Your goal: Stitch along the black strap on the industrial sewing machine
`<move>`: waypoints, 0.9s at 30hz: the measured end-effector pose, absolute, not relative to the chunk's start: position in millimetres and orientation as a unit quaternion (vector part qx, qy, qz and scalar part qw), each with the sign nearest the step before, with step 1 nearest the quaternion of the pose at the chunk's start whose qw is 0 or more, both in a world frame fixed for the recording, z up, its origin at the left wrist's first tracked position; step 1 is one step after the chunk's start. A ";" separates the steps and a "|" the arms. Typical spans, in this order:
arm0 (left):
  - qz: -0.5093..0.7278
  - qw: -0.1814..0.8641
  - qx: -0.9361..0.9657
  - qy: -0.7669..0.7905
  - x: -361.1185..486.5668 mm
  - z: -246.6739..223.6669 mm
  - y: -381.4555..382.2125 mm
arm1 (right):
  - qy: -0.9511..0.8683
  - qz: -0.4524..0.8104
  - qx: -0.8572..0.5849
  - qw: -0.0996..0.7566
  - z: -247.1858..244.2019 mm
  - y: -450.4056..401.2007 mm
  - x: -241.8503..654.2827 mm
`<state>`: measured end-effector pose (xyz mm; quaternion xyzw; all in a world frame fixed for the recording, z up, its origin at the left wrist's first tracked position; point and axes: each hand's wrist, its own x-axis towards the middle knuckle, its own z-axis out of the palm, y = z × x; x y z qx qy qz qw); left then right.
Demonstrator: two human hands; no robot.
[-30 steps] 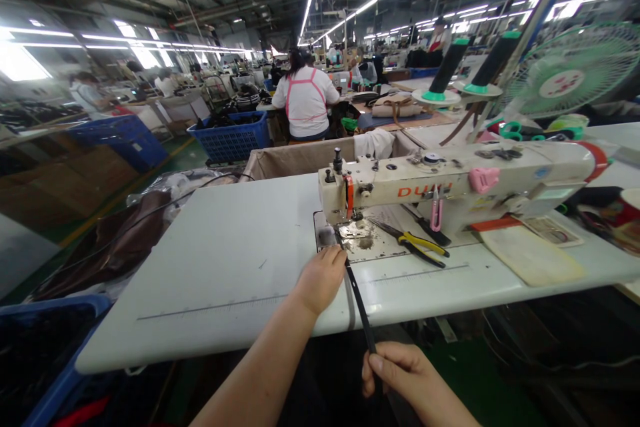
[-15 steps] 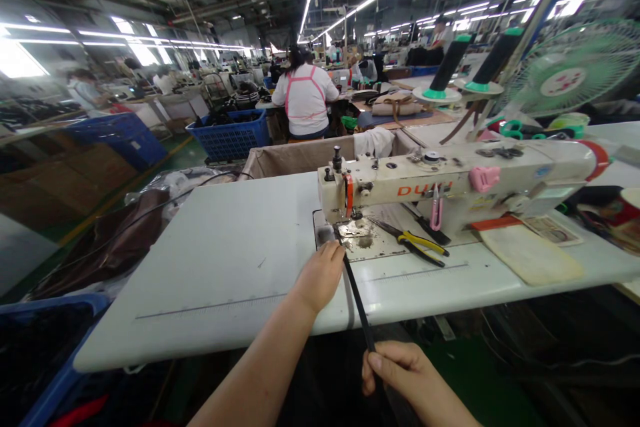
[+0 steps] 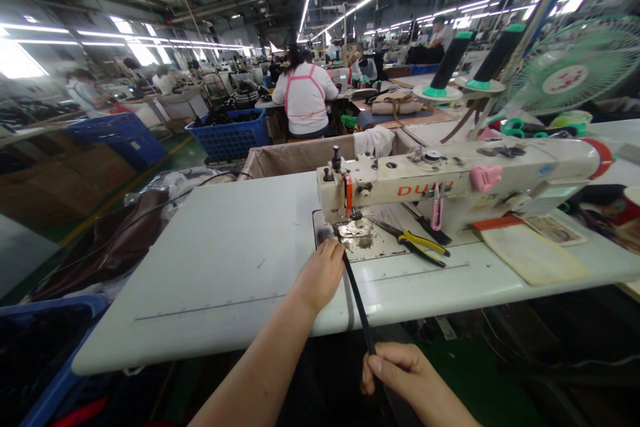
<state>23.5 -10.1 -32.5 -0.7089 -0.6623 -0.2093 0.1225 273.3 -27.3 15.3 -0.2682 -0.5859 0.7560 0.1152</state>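
A narrow black strap [image 3: 357, 293] runs from the needle area of the sewing machine [image 3: 390, 183] down over the table's front edge. Close to the presser foot, my left hand [image 3: 323, 273] is closed on the strap's upper end, its fingertips bent and partly hidden from view. Below the table edge, my right hand [image 3: 397, 370] pinches the strap between thumb and fingers. The strap is fairly straight between both hands, and its lower end drops out of sight in the dark.
Yellow-and-black pliers [image 3: 417, 245] lie right of the needle plate, near pink-handled snips [image 3: 437, 208]. A yellowish cloth pad [image 3: 533, 253] rests farther right on the white table [image 3: 225, 247]. Thread cones [image 3: 450, 63] and a green fan [image 3: 570, 73] stand behind. A co-worker [image 3: 306, 97] sits ahead.
Both hands keep nearly the same places on the strap. The strap bows slightly more between them; otherwise the view has only shifted a little.
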 end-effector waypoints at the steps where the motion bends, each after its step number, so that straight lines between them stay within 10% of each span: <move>1: -0.211 0.124 -0.709 -0.662 23.6 -33.4 -10.7 | -0.594 0.751 -0.264 0.118 13.6 -27.1 273.7; 27: -0.229 0.135 -0.715 -0.646 26.4 -22.5 -16.3 | -0.548 0.763 -0.326 0.107 24.9 -29.1 268.6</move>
